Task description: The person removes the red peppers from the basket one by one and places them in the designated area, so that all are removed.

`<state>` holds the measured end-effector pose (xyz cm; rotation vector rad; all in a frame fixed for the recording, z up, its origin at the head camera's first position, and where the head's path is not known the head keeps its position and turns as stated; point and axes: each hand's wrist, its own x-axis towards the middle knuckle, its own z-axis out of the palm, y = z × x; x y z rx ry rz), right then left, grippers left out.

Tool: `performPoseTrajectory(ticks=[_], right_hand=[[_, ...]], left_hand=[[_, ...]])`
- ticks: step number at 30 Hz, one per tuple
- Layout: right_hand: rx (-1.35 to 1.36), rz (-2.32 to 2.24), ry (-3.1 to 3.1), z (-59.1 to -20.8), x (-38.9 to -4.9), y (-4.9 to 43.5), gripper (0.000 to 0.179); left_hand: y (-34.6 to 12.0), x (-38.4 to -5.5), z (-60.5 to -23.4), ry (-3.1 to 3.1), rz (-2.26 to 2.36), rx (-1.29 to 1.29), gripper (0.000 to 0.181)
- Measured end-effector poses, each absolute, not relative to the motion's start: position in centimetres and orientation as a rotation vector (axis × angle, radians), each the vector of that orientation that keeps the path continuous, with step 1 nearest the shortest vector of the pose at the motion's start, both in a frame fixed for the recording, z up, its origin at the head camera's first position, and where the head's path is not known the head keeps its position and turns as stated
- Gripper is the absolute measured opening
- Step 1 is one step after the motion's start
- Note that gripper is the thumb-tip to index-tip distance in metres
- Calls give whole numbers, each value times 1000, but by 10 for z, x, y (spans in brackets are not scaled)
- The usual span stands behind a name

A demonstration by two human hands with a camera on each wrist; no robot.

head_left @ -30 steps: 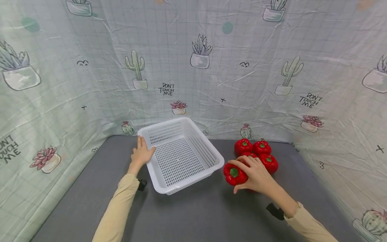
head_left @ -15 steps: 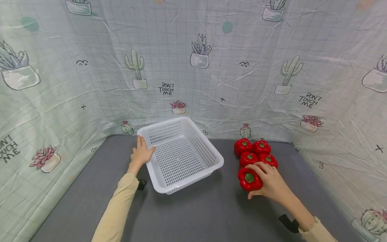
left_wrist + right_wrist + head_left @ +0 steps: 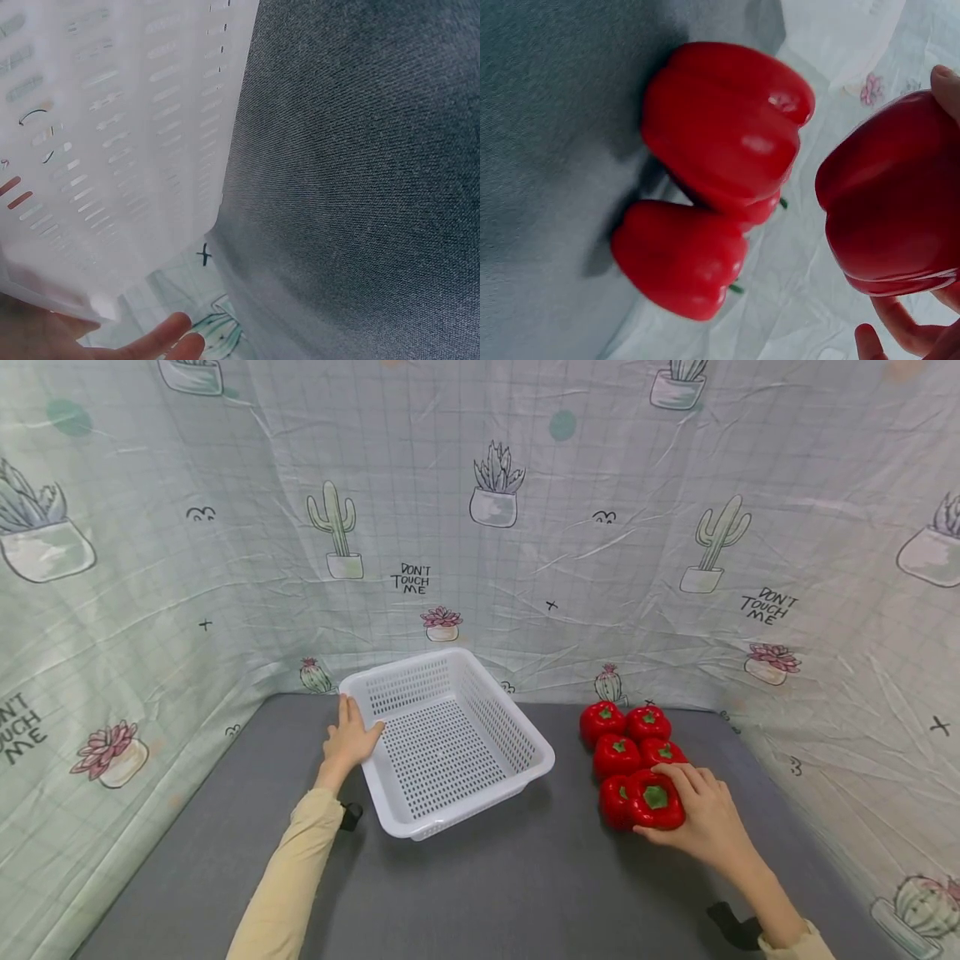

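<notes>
A white perforated plastic basket (image 3: 446,760) rests on the grey table, showing only its slotted floor and walls inside. My left hand (image 3: 349,745) holds its left rim, thumb over the inner side and fingers along the outside; the left wrist view has the slotted wall (image 3: 120,142) close up. My right hand (image 3: 708,818) grips a red bell pepper (image 3: 656,802) from its right side, green stem facing up. In the head view that pepper overlaps another bell pepper (image 3: 615,802). The right wrist view shows the gripped bell pepper (image 3: 896,202) apart from the others.
Behind my right hand several more red bell peppers (image 3: 617,755) stand in a close cluster, stems up. A pale cloth printed with cacti (image 3: 487,568) hangs around the back and sides of the grey table (image 3: 480,893).
My right hand has carried the gripped pepper to the right, away from the basket, and a pepper behind it has come into view. The left hand and basket have stayed in place.
</notes>
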<state>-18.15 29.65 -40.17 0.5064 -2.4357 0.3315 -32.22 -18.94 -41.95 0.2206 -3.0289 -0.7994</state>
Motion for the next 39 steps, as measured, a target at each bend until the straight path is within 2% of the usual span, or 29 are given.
performPoseTrajectory(ticks=[18,39], right_hand=[[375,379,-2423,-413,-183,329,76],[467,235,-2579,-429,-194,347,70]], left_hand=[[-189,-322,-419,-3024,-810,226,80],[-190,-323,-420,-3041,-815,201,81]])
